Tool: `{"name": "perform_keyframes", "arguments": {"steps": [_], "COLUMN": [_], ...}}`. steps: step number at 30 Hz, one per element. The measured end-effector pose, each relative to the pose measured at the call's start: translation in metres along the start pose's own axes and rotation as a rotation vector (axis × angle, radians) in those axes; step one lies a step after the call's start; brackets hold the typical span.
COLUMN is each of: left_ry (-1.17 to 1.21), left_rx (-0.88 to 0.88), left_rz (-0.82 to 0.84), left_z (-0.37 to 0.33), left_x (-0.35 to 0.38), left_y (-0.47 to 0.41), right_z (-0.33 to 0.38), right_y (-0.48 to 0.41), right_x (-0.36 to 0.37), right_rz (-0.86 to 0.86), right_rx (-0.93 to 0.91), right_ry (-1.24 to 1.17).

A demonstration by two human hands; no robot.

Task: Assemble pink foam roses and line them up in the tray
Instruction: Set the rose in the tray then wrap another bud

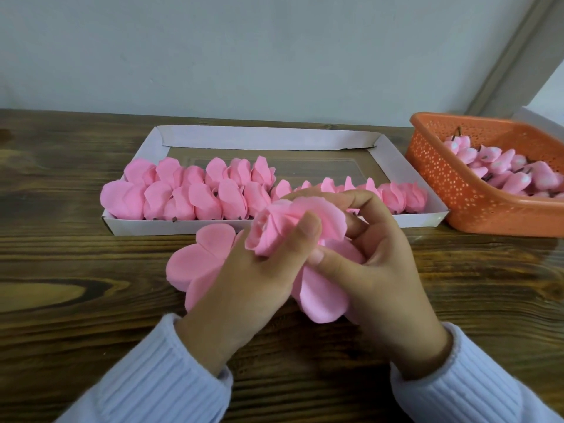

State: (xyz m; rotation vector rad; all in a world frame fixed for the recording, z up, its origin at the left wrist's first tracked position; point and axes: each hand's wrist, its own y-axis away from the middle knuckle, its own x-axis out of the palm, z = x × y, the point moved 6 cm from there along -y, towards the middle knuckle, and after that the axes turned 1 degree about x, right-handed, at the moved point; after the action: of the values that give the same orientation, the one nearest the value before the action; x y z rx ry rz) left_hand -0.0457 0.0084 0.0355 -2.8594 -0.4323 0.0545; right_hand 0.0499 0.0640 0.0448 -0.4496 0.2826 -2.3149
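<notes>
1. Closest of all are two white ribbed sleeves, the left sleeve and the right sleeve. Both are on the near side of the tray.
2. The left hand holds a pink foam rose. Its thumb is pressed on the side of the rose and its fingers are curled under it.
3. The right hand holds the same rose. Its fingers bend over the top and its thumb pushes on the petals lower down.
4. The rose is just in front of the tray's front wall, about in the middle.
5. Under the rose and both hands is a flat petal piece. Its round petals stick out to the left and towards the camera. It lies on the table, just in front of the tray.
6. Inside the tray stand the finished roses, packed close together. The front row goes almost all the way along the front wall. A second row behind it fills only the left half.
7. Right of the tray, almost touching its corner, is an orange basket with little holes. It holds pink buds in a pile.
8. Behind the tray is a pale wall.
</notes>
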Motion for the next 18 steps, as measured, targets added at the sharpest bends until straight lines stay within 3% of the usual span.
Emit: {"name": "perform_keyframes", "arguments": {"steps": [3,9,18], "left_ry": [-0.063,-0.016,-0.043], "left_rx": [0.055,0.112,0.09], "left_rz": [0.057,0.379,0.293], "left_z": [-0.005,-0.026,-0.019], "left_x": [-0.002,0.006,0.006], "left_y": [0.002,0.005,0.002], "right_z": [-0.003,-0.01,-0.013], "right_y": [-0.001,-0.001,0.0], "right_x": [-0.002,0.004,0.007], "right_rz": [0.009,0.164,0.189], "right_rx": [0.07,0.231,0.336], "right_ry": [-0.088,-0.148,-0.223]}}
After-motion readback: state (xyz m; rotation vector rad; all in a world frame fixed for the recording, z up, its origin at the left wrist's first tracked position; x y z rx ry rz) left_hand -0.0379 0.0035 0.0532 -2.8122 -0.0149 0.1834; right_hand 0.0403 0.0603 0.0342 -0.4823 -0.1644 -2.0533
